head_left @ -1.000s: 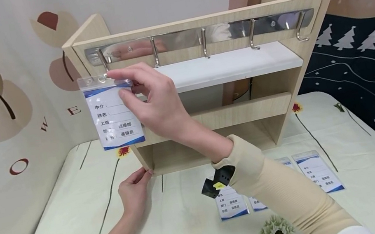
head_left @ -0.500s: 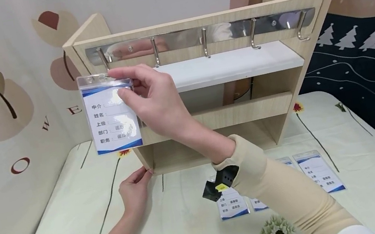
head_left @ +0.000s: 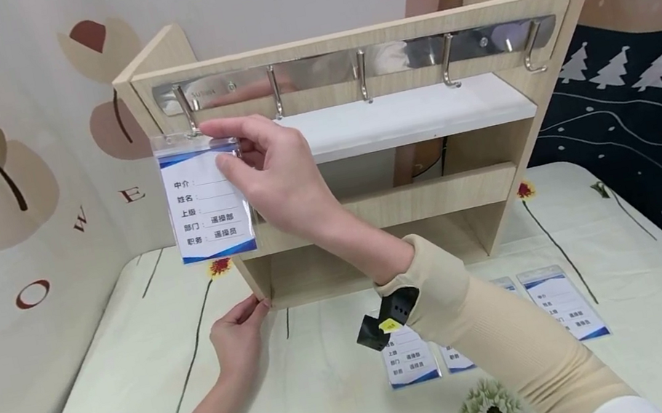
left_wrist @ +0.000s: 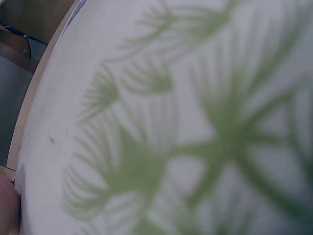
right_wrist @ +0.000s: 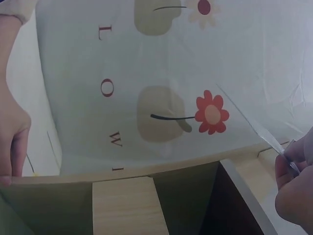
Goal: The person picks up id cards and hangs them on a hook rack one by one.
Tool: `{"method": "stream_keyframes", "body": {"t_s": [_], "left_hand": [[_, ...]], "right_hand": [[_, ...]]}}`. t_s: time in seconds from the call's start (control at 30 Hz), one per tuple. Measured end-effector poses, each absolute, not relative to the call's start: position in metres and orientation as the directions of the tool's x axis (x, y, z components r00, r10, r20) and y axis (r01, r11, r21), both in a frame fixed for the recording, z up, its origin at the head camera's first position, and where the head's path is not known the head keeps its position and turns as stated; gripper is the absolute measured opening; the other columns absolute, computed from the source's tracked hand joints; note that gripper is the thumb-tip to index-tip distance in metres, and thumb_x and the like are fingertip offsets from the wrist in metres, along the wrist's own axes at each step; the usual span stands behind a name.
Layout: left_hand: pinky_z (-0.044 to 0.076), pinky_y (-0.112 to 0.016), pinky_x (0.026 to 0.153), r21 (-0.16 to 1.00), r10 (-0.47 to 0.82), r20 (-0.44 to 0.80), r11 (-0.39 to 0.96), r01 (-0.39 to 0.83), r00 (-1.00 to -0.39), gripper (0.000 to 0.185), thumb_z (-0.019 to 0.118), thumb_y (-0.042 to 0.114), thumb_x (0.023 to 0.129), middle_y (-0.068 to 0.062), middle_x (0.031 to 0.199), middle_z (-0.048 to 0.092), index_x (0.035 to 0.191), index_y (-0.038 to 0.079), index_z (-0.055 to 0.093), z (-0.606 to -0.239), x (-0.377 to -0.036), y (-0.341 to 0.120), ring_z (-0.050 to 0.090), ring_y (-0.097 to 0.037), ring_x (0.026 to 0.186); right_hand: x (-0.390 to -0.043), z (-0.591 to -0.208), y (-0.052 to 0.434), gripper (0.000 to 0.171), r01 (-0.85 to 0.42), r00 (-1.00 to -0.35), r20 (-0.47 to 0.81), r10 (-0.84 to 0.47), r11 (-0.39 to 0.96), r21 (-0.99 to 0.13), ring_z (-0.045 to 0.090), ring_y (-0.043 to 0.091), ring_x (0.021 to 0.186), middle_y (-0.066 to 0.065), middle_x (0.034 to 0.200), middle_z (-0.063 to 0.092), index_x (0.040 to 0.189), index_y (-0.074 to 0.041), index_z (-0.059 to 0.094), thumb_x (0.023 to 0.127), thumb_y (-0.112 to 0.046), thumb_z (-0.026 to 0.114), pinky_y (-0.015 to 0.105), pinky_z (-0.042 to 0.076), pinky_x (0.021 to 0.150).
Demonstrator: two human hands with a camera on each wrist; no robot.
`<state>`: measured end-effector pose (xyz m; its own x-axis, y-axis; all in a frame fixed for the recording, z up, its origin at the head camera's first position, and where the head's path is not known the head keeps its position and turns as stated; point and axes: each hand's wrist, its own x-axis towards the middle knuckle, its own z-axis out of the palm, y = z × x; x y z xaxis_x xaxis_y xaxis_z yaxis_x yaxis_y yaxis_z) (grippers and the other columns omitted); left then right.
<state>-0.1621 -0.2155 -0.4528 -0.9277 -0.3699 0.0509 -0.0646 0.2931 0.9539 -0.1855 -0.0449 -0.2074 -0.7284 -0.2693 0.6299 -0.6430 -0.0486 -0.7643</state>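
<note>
1. the right hand (head_left: 275,175) pinches the top edge of a badge holder (head_left: 206,195) between the thumb and the first finger; the other fingers are curled loosely behind it.
2. the badge holder is a flat, clear, glossy plastic sleeve of rectangle shape. inside it is a white card with blue bands at top and bottom and rows of printed characters.
3. the top edge of the holder is at the leftmost hook (head_left: 185,110), a thin bent piece of shiny metal. i cannot tell if the slot already sits on the hook.
4. the hooks stand in a row on a polished steel rail (head_left: 397,56), which is screwed to the top board of a wooden rack (head_left: 436,197).
5. the rack is of pale wood-grain board with square edges. it has a smooth white shelf (head_left: 414,114) under the rail and an open compartment below, in which nothing shows.
6. the left hand (head_left: 237,337) rests on the cloth and touches the lower left corner of the rack with straight, relaxed fingers that lie together; it holds nothing.
7. the table cloth (head_left: 134,374) is soft, pale, with printed green flowers and thin stems.
8. three more badge holders (head_left: 562,304) lie flat on the cloth in front of the rack, partly behind the right sleeve (head_left: 501,342), which is of beige ribbed knit.
9. the left wrist view is a blur of the green print.
</note>
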Motion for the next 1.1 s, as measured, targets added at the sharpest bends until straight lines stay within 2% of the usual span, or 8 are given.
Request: {"method": "stream_keyframes", "body": {"t_s": [0.1, 0.23, 0.47, 0.67, 0.93, 1.1], "left_hand": [[0.054, -0.01, 0.076, 0.953, -0.372, 0.059, 0.296, -0.058, -0.926, 0.029, 0.074, 0.008, 0.096, -0.021, 0.118, 0.072, 0.123, -0.003, 0.072, -0.451, -0.162, -0.214, 0.07, -0.009, 0.1], [0.054, -0.01, 0.076, 0.955, -0.375, 0.075, 0.293, -0.041, -0.924, 0.028, 0.074, 0.007, 0.095, -0.021, 0.116, 0.072, 0.121, -0.003, 0.073, -0.449, -0.163, -0.212, 0.067, 0.002, 0.092], [0.053, -0.009, 0.076, 0.958, -0.376, 0.072, 0.283, -0.04, -0.924, 0.028, 0.074, 0.007, 0.096, -0.022, 0.116, 0.072, 0.121, -0.003, 0.073, -0.448, -0.161, -0.21, 0.066, 0.003, 0.092], [0.053, -0.009, 0.077, 0.957, -0.382, 0.083, 0.289, -0.033, -0.92, 0.027, 0.074, 0.007, 0.095, -0.021, 0.115, 0.072, 0.121, -0.003, 0.073, -0.45, -0.161, -0.211, 0.064, 0.007, 0.09], [0.051, -0.008, 0.078, 0.949, -0.366, 0.069, 0.311, -0.052, -0.928, 0.028, 0.073, 0.011, 0.097, -0.02, 0.117, 0.072, 0.123, -0.001, 0.073, -0.452, -0.159, -0.214, 0.063, 0.008, 0.092], [0.052, -0.008, 0.078, 0.948, -0.356, 0.073, 0.316, -0.047, -0.932, 0.029, 0.072, 0.011, 0.097, -0.021, 0.118, 0.071, 0.124, -0.003, 0.072, -0.453, -0.157, -0.216, 0.063, 0.011, 0.09]], "right_hand": [[-0.187, -0.209, -0.044, 0.033, -0.665, -0.717, 0.646, -0.261, -0.022, -0.747, 0.06, 0.015, 0.091, 0.014, 0.12, 0.064, 0.13, 0.007, 0.064, 0.098, 0.01, 0.059, 0.021, 0.055, 0.082], [-0.189, -0.211, -0.044, 0.033, -0.731, -0.67, 0.701, -0.244, 0.05, -0.681, 0.063, 0.017, 0.096, 0.015, 0.119, 0.063, 0.131, 0.006, 0.065, 0.098, 0.009, 0.059, 0.018, 0.055, 0.085], [-0.192, -0.218, -0.041, 0.036, -0.801, -0.596, 0.763, -0.251, 0.127, -0.585, 0.063, 0.021, 0.1, 0.018, 0.118, 0.062, 0.133, 0.005, 0.065, 0.098, 0.01, 0.056, 0.016, 0.054, 0.081], [-0.191, -0.232, -0.029, 0.037, -0.848, -0.529, 0.812, -0.246, 0.138, -0.511, 0.065, 0.022, 0.101, 0.019, 0.123, 0.064, 0.129, 0.004, 0.068, 0.095, 0.01, 0.058, 0.017, 0.053, 0.088], [-0.186, -0.256, 0.011, 0.033, -0.91, -0.414, 0.86, -0.298, 0.136, -0.391, 0.065, 0.022, 0.113, 0.016, 0.119, 0.071, 0.122, 0.005, 0.07, 0.089, 0.009, 0.067, 0.027, 0.05, 0.099], [-0.184, -0.277, 0.044, 0.032, -0.918, -0.394, 0.841, -0.37, 0.114, -0.38, 0.066, 0.024, 0.111, 0.016, 0.119, 0.071, 0.12, 0.005, 0.07, 0.089, 0.012, 0.067, 0.034, 0.055, 0.094]]}}
